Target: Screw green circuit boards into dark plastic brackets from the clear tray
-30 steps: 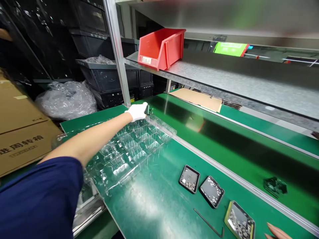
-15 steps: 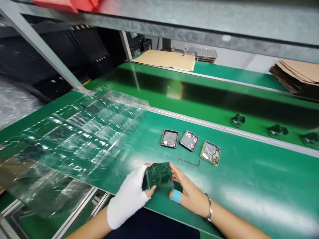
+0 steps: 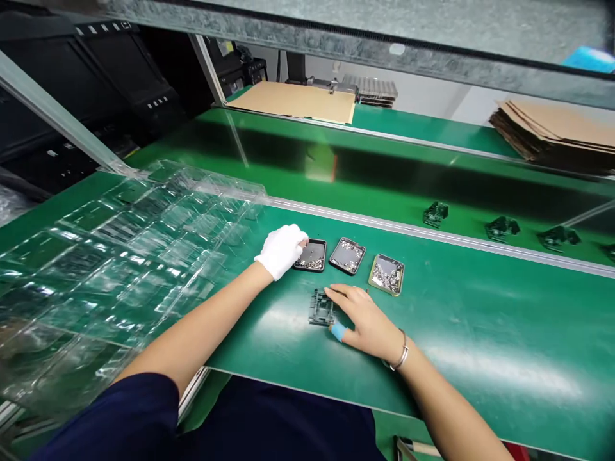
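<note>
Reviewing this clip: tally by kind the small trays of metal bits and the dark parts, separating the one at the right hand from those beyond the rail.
Small trays: 3
Dark part at the right hand: 1
Dark parts beyond the rail: 4, one cut off by the frame
Total: 8

The head-worn camera looks from above, forward and down over the bench [image 3: 480, 320]; left hand [image 3: 282, 251] and right hand [image 3: 368, 320] are near, about mid-frame (the shelf [image 3: 307, 51] spans the top).
</note>
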Motion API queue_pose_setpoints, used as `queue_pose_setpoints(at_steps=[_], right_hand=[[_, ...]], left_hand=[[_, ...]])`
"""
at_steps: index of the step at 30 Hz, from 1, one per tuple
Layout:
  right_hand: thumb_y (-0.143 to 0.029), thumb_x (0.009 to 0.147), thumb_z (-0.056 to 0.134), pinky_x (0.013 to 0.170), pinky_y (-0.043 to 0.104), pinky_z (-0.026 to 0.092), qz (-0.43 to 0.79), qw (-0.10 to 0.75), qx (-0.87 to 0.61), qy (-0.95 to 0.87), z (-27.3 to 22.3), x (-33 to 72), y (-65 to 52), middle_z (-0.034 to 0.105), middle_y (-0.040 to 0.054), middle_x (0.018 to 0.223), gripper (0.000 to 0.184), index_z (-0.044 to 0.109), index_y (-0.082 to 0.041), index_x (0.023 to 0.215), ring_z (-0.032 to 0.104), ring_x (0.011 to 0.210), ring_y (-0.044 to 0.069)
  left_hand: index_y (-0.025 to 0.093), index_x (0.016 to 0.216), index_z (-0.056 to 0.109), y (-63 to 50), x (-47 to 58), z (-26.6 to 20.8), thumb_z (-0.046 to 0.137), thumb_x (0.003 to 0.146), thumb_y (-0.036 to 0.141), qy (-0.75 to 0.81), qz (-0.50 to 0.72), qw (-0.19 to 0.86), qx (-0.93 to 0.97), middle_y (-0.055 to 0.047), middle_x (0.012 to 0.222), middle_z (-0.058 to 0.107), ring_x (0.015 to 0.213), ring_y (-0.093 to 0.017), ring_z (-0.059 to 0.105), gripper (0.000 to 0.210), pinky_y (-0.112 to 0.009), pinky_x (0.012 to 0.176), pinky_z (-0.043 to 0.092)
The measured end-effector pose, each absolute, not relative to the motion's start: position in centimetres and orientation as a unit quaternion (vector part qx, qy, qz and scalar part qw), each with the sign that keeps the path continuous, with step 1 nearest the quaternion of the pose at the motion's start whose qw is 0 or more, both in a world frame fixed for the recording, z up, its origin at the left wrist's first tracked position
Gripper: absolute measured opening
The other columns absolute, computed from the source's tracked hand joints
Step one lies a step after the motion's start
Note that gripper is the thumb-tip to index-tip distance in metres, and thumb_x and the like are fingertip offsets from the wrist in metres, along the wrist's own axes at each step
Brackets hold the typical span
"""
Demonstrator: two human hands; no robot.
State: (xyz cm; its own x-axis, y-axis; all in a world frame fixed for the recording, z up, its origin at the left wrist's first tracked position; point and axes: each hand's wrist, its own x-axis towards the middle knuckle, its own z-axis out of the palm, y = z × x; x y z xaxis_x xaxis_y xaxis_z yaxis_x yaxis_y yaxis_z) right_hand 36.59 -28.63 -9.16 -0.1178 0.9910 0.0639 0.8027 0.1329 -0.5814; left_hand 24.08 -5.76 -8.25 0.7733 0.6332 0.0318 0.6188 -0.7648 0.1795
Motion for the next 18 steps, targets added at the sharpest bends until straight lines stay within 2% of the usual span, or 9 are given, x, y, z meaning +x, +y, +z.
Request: queue_pose_setpoints(at_steps=[3, 8, 11, 14, 16, 18], right_hand=[[-0.029, 0.085, 0.058, 0.105, 0.052, 0.039, 0.200, 0.243, -0.630, -0.710, -9.3, 36.7, -28.9, 0.044, 0.0158, 0.141, 0.060, 0.038, -0.018, 0.141, 0.043, 0.128, 0.029], [-0.027, 0.089, 0.054, 0.104, 0.051, 0.042, 0.187, 0.276, -0.628, -0.703, -9.3, 37.0, -29.2, 0.047, 0.0153, 0.138, 0.051, 0.041, -0.020, 0.137, 0.046, 0.128, 0.027], [-0.026, 0.089, 0.053, 0.103, 0.051, 0.043, 0.174, 0.284, -0.627, -0.704, -9.5, 37.2, -29.2, 0.050, 0.0155, 0.136, 0.048, 0.043, -0.019, 0.135, 0.048, 0.126, 0.027], [-0.024, 0.090, 0.052, 0.102, 0.051, 0.044, 0.160, 0.303, -0.632, -0.695, -9.8, 37.5, -29.1, 0.051, 0.0148, 0.135, 0.045, 0.043, -0.020, 0.134, 0.049, 0.125, 0.027], [-0.023, 0.091, 0.050, 0.099, 0.049, 0.047, 0.154, 0.326, -0.639, -0.679, -9.8, 37.6, -29.1, 0.053, 0.0139, 0.132, 0.043, 0.044, -0.022, 0.134, 0.052, 0.122, 0.026], [-0.022, 0.092, 0.048, 0.094, 0.045, 0.051, 0.157, 0.357, -0.642, -0.661, -9.5, 37.3, -29.1, 0.055, 0.0128, 0.127, 0.041, 0.043, -0.024, 0.134, 0.058, 0.113, 0.023]], left_hand=[[0.016, 0.083, 0.072, -4.7, 25.5, -9.5, 0.045, 0.083, 0.021, 0.335, 0.027, 0.056, 0.940, -0.013, 0.093, 0.065, 0.092, -0.027, 0.061, 0.027, -0.036, 0.075, 0.046], [0.014, 0.082, 0.071, -4.7, 26.0, -10.5, 0.049, 0.079, 0.019, 0.333, 0.018, 0.052, 0.941, -0.015, 0.092, 0.064, 0.091, -0.028, 0.060, 0.023, -0.036, 0.074, 0.046], [0.014, 0.079, 0.069, -4.8, 25.7, -9.7, 0.048, 0.079, 0.018, 0.332, 0.036, 0.069, 0.940, -0.015, 0.091, 0.064, 0.092, -0.028, 0.059, 0.021, -0.037, 0.075, 0.046], [0.016, 0.080, 0.065, -5.6, 24.4, -7.8, 0.047, 0.081, 0.022, 0.328, 0.074, 0.098, 0.937, -0.010, 0.093, 0.063, 0.093, -0.025, 0.059, 0.019, -0.035, 0.079, 0.046], [0.018, 0.080, 0.060, -7.0, 22.9, -6.5, 0.047, 0.083, 0.027, 0.314, 0.117, 0.197, 0.922, -0.005, 0.089, 0.063, 0.086, -0.020, 0.059, 0.016, -0.031, 0.077, 0.046], [0.018, 0.079, 0.055, -9.1, 21.4, -5.5, 0.048, 0.084, 0.032, 0.282, 0.148, 0.394, 0.862, -0.001, 0.079, 0.060, 0.074, -0.015, 0.057, 0.016, -0.026, 0.067, 0.045]])
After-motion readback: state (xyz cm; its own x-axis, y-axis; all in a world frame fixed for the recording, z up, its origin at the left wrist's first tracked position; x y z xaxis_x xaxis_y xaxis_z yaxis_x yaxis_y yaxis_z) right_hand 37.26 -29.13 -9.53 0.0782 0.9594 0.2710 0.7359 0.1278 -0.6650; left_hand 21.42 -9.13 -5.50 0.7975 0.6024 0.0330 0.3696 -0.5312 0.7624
